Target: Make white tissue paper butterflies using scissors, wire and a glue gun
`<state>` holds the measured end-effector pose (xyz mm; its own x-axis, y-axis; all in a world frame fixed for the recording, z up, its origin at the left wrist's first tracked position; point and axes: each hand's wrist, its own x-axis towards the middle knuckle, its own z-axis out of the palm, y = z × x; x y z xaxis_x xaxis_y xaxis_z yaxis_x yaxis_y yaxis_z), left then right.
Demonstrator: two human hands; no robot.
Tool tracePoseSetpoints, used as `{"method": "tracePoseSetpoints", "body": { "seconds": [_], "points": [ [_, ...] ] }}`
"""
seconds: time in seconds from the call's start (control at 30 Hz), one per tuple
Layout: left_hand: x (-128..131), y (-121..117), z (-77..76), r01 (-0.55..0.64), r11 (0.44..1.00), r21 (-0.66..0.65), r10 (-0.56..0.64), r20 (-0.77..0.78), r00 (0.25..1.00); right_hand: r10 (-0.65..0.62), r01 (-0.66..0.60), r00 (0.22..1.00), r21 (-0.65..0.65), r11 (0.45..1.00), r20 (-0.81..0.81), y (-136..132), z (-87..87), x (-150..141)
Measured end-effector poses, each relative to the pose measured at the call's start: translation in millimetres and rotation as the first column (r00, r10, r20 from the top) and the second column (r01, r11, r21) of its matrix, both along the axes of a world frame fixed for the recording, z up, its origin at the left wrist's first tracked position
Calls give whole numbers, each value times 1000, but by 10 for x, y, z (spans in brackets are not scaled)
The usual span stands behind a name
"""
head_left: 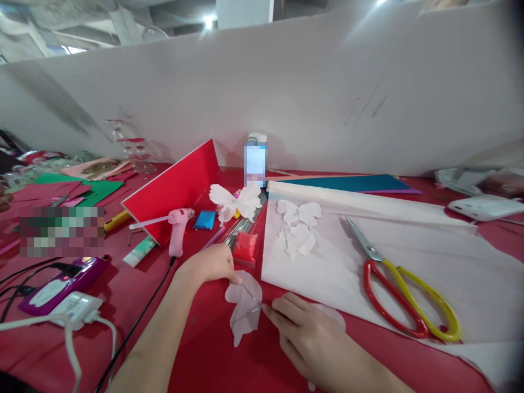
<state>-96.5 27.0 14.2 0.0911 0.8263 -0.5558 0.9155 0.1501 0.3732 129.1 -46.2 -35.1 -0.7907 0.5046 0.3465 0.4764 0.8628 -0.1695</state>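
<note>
A wing-shaped cutout of thin white paper [245, 319] lies on the red tabletop between my hands. A thin wire [251, 293] crosses it in a bent line. My left hand [215, 263] pinches the wire's upper end at the cutout's top edge. From the right, my right hand [303, 330] has its fingertips pressed together on the wire at the cutout's side edge. Another white piece [332, 316] shows partly from under my right hand. Beyond my left hand lie a red packet [245, 247] and a bundle of thin metal wires [235, 232].
White butterfly cutouts [301, 213] rest on a large white sheet [347, 273] beside big scissors [372, 254] with red and yellow handles. At left stand a pink glue gun [180, 232] and a leaning red board [176, 191]. Its black cord [143, 311] runs past my left forearm. A phone [255, 161] leans against the wall.
</note>
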Motion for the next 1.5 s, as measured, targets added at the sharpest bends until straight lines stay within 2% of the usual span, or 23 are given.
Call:
{"method": "tracePoseSetpoints", "body": {
  "seconds": [0.2,0.33,0.67,0.87,1.1,1.5],
  "points": [
    [-1,3,1,1,1000,-5,-1,-2,1000,28,-30,999,53,998,23,12,9,3],
    [-5,2,-1,7,1000,0,-7,10,1000,-9,9,1000,-18,1000,-7,10,31,-6],
    [-9,8,6,9,1000,-6,-9,16,1000,12,-23,995,-105,994,-101,32,36,32],
    [2,2,15,7,1000,-7,-7,4,1000,-96,84,993,-171,982,-65,-13,132,-52],
    [-9,13,-10,13,1000,-8,-13,2,1000,-60,61,998,-126,990,12,-18,68,-89],
    [-1,5,-1,13,1000,-5,-13,-5,1000,-70,72,997,-47,996,45,33,91,-43]
  ]
}}
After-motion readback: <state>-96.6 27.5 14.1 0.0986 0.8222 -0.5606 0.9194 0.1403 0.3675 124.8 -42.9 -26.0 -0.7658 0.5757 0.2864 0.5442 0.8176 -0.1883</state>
